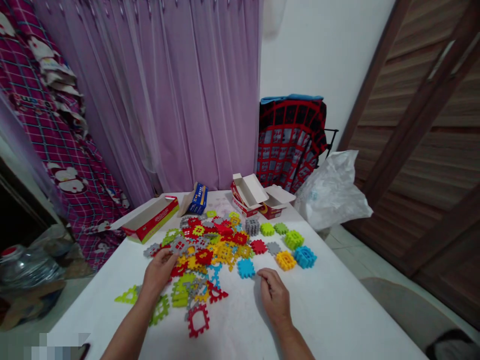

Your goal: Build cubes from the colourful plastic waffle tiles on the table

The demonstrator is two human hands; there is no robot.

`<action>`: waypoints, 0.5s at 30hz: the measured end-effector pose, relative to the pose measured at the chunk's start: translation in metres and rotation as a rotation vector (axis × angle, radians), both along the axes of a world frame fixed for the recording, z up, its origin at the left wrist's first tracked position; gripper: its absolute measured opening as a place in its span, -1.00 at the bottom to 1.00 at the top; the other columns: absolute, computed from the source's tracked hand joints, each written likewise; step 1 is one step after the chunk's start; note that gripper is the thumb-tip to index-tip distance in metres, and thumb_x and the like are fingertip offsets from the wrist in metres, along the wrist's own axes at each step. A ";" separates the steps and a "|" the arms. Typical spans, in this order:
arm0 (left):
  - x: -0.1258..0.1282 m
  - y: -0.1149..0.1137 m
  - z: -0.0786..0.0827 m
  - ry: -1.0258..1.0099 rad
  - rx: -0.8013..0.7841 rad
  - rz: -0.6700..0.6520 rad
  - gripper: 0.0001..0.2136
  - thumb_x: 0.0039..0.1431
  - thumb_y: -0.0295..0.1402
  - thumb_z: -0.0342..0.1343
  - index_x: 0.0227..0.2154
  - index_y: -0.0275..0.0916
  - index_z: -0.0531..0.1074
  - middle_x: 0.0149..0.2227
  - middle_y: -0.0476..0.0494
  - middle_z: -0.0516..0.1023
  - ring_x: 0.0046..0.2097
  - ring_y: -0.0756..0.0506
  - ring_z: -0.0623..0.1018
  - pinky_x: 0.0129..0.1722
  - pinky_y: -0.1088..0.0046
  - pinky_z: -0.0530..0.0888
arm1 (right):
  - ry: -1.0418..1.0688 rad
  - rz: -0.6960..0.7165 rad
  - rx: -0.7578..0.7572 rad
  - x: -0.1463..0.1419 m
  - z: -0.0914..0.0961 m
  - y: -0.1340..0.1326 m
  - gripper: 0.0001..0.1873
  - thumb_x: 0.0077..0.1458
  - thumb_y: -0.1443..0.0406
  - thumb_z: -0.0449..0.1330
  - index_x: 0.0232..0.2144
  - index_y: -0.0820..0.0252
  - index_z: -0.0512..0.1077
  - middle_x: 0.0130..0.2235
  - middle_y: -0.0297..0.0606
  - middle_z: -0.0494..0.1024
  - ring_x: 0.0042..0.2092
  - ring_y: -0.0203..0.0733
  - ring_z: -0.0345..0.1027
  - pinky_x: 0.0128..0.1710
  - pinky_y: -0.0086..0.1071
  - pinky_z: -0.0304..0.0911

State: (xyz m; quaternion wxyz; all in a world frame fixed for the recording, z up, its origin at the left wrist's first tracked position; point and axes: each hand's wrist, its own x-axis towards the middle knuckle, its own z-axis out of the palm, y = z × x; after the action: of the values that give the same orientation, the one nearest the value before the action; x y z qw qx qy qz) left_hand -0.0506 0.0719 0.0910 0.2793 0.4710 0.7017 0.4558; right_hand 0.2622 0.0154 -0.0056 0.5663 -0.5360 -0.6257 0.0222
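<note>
A pile of toothed plastic building pieces (225, 252) in red, yellow, grey, green and blue spreads over the white table. At its left side, my left hand (159, 274) has its fingers closed on the lower edge of a grey window piece (180, 245). My right hand (275, 296) rests on the tabletop with its fingers curled in and nothing visible in them. Just beyond its knuckles lies a blue square piece (246, 268). Sorted stacks stand further right: yellow (285, 260), blue (305, 257), green (294, 240) and grey (252, 227).
Opened boxes stand along the table's far side: a red and green one (152, 220), a blue one (197, 200) and red and white ones (247, 195). A white plastic bag (332, 192) bulges beside the right edge. Purple curtains (202, 100) hang behind.
</note>
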 end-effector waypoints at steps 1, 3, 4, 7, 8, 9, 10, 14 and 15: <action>0.010 -0.009 -0.001 -0.075 -0.022 -0.045 -0.54 -0.26 0.12 0.17 -0.48 -0.19 0.38 -0.62 0.10 0.41 -0.58 0.00 0.39 -0.62 0.54 0.26 | 0.006 0.001 -0.006 -0.001 0.000 0.000 -0.76 0.11 0.38 -0.01 -0.33 0.14 0.47 -0.30 -0.22 0.56 -0.24 -0.19 0.46 -0.23 -0.37 0.39; 0.036 -0.027 -0.005 -0.216 -0.065 -0.118 -0.53 -0.24 0.14 0.18 -0.48 -0.19 0.36 -0.63 0.13 0.38 -0.63 0.07 0.29 -0.66 0.58 0.15 | 0.019 0.003 -0.017 -0.002 0.002 0.000 -0.77 0.13 0.35 0.01 -0.30 0.15 0.47 -0.30 -0.22 0.56 -0.25 -0.20 0.46 -0.26 -0.38 0.39; 0.050 -0.035 -0.008 -0.285 -0.120 -0.181 -0.53 -0.23 0.14 0.18 -0.45 -0.19 0.36 -0.66 0.15 0.34 -0.66 0.09 0.24 -0.68 0.59 0.11 | 0.027 0.004 -0.023 -0.003 0.003 -0.001 -0.78 0.14 0.33 0.03 -0.28 0.16 0.48 -0.30 -0.21 0.57 -0.27 -0.21 0.46 -0.27 -0.39 0.40; 0.091 -0.051 -0.020 -0.402 -0.251 -0.319 -0.52 -0.22 0.16 0.16 -0.49 -0.19 0.33 -0.72 0.16 0.30 -0.70 0.11 0.14 -0.70 0.60 0.01 | 0.073 0.029 -0.051 -0.006 0.009 -0.004 -0.77 0.16 0.28 0.06 -0.22 0.17 0.49 -0.29 -0.20 0.58 -0.30 -0.23 0.47 -0.32 -0.42 0.40; 0.103 -0.054 -0.024 -0.409 -0.275 -0.342 -0.53 -0.21 0.16 0.15 -0.52 -0.19 0.33 -0.72 0.15 0.29 -0.70 0.12 0.14 -0.71 0.60 -0.01 | 0.094 0.048 -0.067 -0.008 0.011 -0.005 -0.76 0.17 0.26 0.07 -0.21 0.17 0.49 -0.28 -0.20 0.59 -0.30 -0.22 0.47 -0.32 -0.43 0.40; 0.112 -0.055 -0.028 -0.413 -0.299 -0.373 -0.54 -0.19 0.15 0.15 -0.52 -0.19 0.34 -0.71 0.13 0.32 -0.70 0.12 0.15 -0.70 0.60 -0.01 | 0.119 0.070 -0.088 -0.009 0.012 -0.006 -0.76 0.16 0.25 0.07 -0.20 0.17 0.50 -0.27 -0.19 0.60 -0.28 -0.22 0.48 -0.30 -0.42 0.40; 0.119 -0.056 -0.031 -0.413 -0.313 -0.391 -0.55 -0.19 0.14 0.15 -0.52 -0.20 0.34 -0.67 0.10 0.36 -0.69 0.12 0.18 -0.70 0.60 -0.01 | 0.151 0.092 -0.114 -0.011 0.014 -0.008 -0.75 0.16 0.23 0.08 -0.20 0.17 0.51 -0.26 -0.18 0.61 -0.26 -0.21 0.49 -0.28 -0.42 0.40; 0.132 -0.060 -0.037 -0.412 -0.344 -0.442 -0.56 -0.20 0.11 0.17 -0.51 -0.20 0.35 -0.45 -0.02 0.54 -0.62 0.11 0.32 -0.69 0.60 0.05 | 0.364 0.158 -0.264 -0.019 0.017 -0.011 -0.68 0.16 0.14 0.10 -0.19 0.19 0.53 -0.27 -0.17 0.62 -0.28 -0.18 0.49 -0.25 -0.36 0.41; 0.133 -0.061 -0.037 -0.414 -0.352 -0.452 -0.56 -0.21 0.10 0.18 -0.51 -0.21 0.35 -0.41 -0.04 0.56 -0.61 0.10 0.34 -0.69 0.60 0.06 | 0.422 0.177 -0.302 -0.020 0.018 -0.011 -0.66 0.15 0.11 0.11 -0.19 0.20 0.53 -0.31 -0.18 0.62 -0.34 -0.18 0.48 -0.30 -0.35 0.41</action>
State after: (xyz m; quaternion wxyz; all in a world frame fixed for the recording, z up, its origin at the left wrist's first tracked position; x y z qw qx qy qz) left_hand 0.0819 0.0113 0.0539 0.5863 0.4567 0.5761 0.3403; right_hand 0.2417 0.0047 0.0122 0.5939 -0.5411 -0.5277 0.2758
